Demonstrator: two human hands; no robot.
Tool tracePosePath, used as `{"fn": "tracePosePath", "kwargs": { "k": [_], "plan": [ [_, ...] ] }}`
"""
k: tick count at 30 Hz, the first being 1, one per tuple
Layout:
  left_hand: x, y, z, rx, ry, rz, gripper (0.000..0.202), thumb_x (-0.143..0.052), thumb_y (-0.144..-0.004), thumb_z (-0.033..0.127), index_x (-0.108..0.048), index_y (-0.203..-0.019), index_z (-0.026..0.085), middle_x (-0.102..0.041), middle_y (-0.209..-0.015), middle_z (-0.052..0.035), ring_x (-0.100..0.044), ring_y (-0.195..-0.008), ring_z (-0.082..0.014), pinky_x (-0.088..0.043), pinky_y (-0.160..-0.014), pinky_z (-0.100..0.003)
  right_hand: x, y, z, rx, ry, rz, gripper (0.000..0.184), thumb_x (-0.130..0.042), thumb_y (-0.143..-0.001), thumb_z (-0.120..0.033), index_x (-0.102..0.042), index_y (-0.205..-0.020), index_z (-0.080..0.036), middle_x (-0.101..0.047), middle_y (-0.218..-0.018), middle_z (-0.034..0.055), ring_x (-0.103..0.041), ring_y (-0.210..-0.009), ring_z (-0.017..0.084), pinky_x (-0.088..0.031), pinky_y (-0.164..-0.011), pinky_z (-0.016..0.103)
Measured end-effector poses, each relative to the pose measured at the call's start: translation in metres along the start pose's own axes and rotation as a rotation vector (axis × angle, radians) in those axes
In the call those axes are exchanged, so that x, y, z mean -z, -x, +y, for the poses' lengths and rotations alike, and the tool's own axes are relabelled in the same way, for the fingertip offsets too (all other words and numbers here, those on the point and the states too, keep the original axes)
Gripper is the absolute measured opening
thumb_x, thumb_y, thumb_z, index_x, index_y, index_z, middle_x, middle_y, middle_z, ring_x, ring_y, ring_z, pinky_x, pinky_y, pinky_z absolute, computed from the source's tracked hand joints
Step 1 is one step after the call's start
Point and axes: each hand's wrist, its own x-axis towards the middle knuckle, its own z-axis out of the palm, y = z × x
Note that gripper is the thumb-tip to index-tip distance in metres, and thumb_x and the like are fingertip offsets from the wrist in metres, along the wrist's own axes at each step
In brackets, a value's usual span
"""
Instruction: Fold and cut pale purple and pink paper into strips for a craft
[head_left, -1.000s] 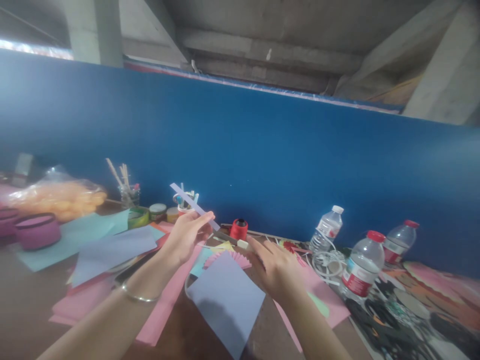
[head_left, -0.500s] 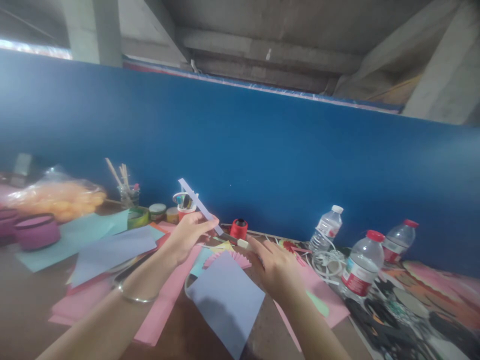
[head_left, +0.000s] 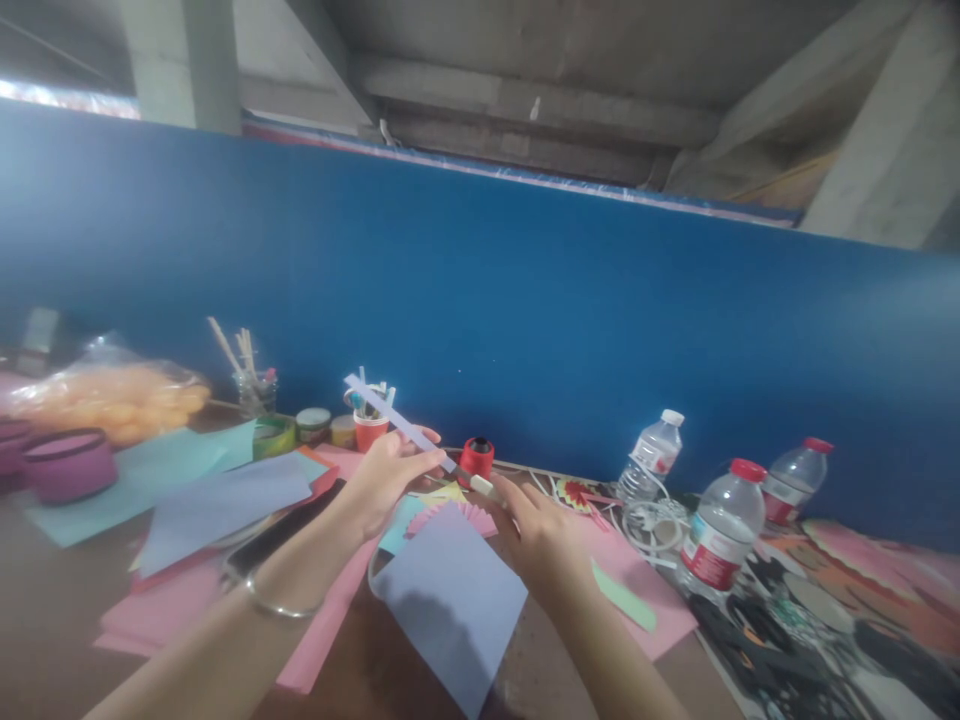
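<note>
In the head view my left hand (head_left: 386,475), a silver bangle on its wrist, pinches a narrow lavender paper strip (head_left: 397,418) between thumb and fingers. The strip slants up to the left. Closed round a small tool with a cream handle (head_left: 484,487) and a thin dark tip is my right hand (head_left: 544,535). The tip meets or nearly meets the strip's lower end; its exact kind is unclear. Below both hands lies a lavender paper sheet (head_left: 454,600), partly over a pleated pink paper piece (head_left: 472,520). A red spool-like roll (head_left: 476,458) stands just behind.
Coloured paper sheets (head_left: 225,505) and a dark phone-like slab (head_left: 289,525) lie left. Behind them are a cup of tools (head_left: 370,430), a jar of sticks (head_left: 256,392) and a bag of orange pieces (head_left: 112,395). Several plastic bottles (head_left: 724,525) and a white cable (head_left: 652,525) occupy the right.
The strip has tipped lower to the left, and its lower end has shifted right. My right hand and the tool's handle have moved slightly left, closer to my left hand.
</note>
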Motion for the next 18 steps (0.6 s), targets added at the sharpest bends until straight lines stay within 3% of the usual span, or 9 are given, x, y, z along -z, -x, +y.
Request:
{"fn": "tracePosePath", "kwargs": {
  "k": [7,13,18],
  "plan": [
    [-0.008,-0.002,-0.010,-0.017,0.113,-0.021,0.034,-0.071,-0.069,0.022,-0.052,-0.096,0.017,-0.061,-0.072,0.0019,-0.064,-0.073,-0.0156,-0.052,-0.079,-0.035,-0.001,0.000,-0.009,-0.069,0.002,-0.005,0.034,-0.041,-0.095,-0.038,-0.062,-0.113,-0.019,-0.062,-0.070,0.0030,-0.059,-0.059,0.015,-0.035,-0.052,0.025],
    [-0.011,-0.002,-0.016,-0.057,0.131,0.009,0.031,-0.072,-0.070,0.022,-0.054,-0.095,0.017,-0.061,-0.073,0.0024,-0.062,-0.073,-0.0128,-0.052,-0.077,-0.031,0.001,0.000,-0.014,-0.099,-0.020,-0.025,0.039,-0.033,-0.097,-0.040,-0.061,-0.114,-0.019,-0.064,-0.072,0.0030,-0.061,-0.059,0.015,-0.034,-0.050,0.025],
    [-0.013,-0.003,-0.021,-0.049,0.084,0.026,0.024,-0.074,-0.068,0.024,-0.060,-0.083,0.013,-0.066,-0.074,-0.0034,-0.065,-0.073,-0.0162,-0.052,-0.074,-0.030,0.001,0.001,-0.017,-0.098,0.025,-0.018,0.040,-0.032,-0.097,-0.041,-0.061,-0.113,-0.018,-0.064,-0.071,0.0026,-0.059,-0.053,0.015,-0.033,-0.048,0.026]
  ]
}}
